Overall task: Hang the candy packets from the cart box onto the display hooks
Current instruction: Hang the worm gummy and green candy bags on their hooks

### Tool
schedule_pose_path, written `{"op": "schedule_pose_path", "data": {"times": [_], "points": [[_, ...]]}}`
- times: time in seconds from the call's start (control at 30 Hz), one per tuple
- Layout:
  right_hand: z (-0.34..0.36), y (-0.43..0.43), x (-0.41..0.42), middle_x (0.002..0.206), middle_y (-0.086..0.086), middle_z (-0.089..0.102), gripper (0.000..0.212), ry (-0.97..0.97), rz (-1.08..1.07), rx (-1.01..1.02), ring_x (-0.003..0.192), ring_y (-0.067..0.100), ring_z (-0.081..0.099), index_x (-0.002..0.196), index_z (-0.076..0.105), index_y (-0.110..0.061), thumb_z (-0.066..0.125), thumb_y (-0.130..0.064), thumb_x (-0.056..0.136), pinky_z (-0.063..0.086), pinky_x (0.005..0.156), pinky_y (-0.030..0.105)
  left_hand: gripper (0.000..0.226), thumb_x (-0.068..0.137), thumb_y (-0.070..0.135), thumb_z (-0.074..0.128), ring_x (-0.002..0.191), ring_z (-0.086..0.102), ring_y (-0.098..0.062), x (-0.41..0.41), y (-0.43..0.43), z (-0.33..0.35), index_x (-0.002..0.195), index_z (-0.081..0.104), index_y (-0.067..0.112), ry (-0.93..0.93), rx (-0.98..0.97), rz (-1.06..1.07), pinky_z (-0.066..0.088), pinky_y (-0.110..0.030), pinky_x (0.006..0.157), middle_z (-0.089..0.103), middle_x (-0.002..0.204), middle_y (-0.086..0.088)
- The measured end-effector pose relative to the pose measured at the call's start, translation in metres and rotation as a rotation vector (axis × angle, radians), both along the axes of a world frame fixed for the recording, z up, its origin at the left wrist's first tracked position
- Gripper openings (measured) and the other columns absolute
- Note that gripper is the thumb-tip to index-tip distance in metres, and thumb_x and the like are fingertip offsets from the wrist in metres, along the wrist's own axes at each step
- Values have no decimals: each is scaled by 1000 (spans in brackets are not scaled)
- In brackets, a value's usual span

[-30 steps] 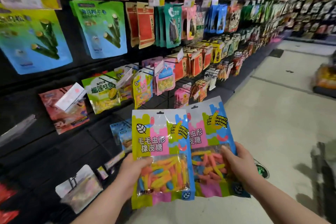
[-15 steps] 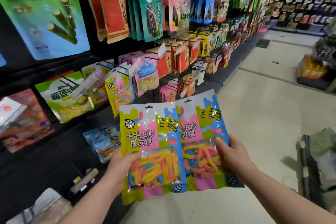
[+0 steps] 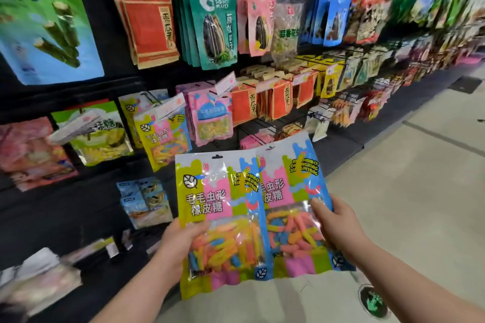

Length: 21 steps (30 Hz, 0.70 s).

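Observation:
I hold two gummy-worm candy packets upright in front of the display wall. My left hand [image 3: 178, 241] grips the left candy packet [image 3: 217, 204] at its lower left edge, thumb over the clear window. My right hand [image 3: 333, 223] grips the right candy packet [image 3: 291, 186] at its right edge; this packet lies partly behind the left one. Each packet has a hang hole at the top. A matching packet on a hook [image 3: 164, 139] hangs on the wall just up and left of them, under a white price tag [image 3: 170, 109].
The black display wall [image 3: 78, 207] runs along the left, crowded with hanging snack bags: pink packets [image 3: 211, 118], red seed bags [image 3: 149, 26], blue packets [image 3: 144, 202] low down. The tiled aisle floor [image 3: 406, 191] stretches to the right, with a green floor sticker [image 3: 374, 303] near my right arm.
The view has swung left and closer to the wall, so the hanging matching packet now sits nearer the two packets. Both hands keep the same grips.

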State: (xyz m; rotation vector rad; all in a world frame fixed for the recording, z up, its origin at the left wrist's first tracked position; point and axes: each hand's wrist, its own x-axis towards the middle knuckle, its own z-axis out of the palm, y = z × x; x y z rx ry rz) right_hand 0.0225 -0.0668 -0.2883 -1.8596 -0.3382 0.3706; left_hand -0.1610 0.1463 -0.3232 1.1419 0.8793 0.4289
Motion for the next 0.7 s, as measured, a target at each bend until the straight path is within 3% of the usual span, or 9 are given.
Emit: {"op": "schedule_pose_path", "data": {"times": [0.17,0.33,0.4,0.47,0.53,0.63,0.7], "points": [[-18,32,31,84,9,69,16,65,122,3,70,18,61,97,64,-8,57,-22,94,49,61,28,26,81,0,69,96,69,-38,-6,3,-2,106,70,7,45,1,138,51,-58,92,74,100,-17],[-29,88,46,75,4,64,9,92,230,1,60,16,57,91,62,-13,57,-19,94,48,45,16,26,81,-2,68,99,67,-43,-16,33,-11,106,68,6,70,-19,281,49,-64,91,72,103,-22],[-32,111,51,69,1,63,10,93,273,-26,57,18,58,84,61,-17,58,-21,93,54,55,27,25,82,-3,67,96,67,-43,-18,48,-12,106,67,4,57,-2,318,50,-62,89,72,102,-23],[-35,134,56,69,-1,64,10,81,307,-44,61,19,61,84,63,-19,59,-23,92,55,67,39,19,83,-6,64,87,68,-37,-19,62,-11,100,67,4,38,28,353,55,-51,82,75,88,-15],[-37,156,63,67,-3,63,11,72,341,-53,62,19,60,82,62,-21,59,-23,92,53,69,40,16,85,-7,62,80,67,-33,-20,75,-11,94,66,5,44,21,390,55,-43,76,76,76,-7],[-39,189,69,65,-4,59,16,49,384,-43,60,15,56,77,60,-20,58,-23,93,47,61,31,22,84,-5,63,90,68,-40,-23,97,-11,105,66,1,53,12,406,54,-56,85,74,94,-20],[-43,209,71,67,-3,59,21,26,394,-39,60,12,54,73,59,-21,57,-22,94,43,58,29,22,84,-5,63,92,68,-40,-26,112,-14,105,66,2,71,21,439,54,-54,85,72,98,-22]]}}
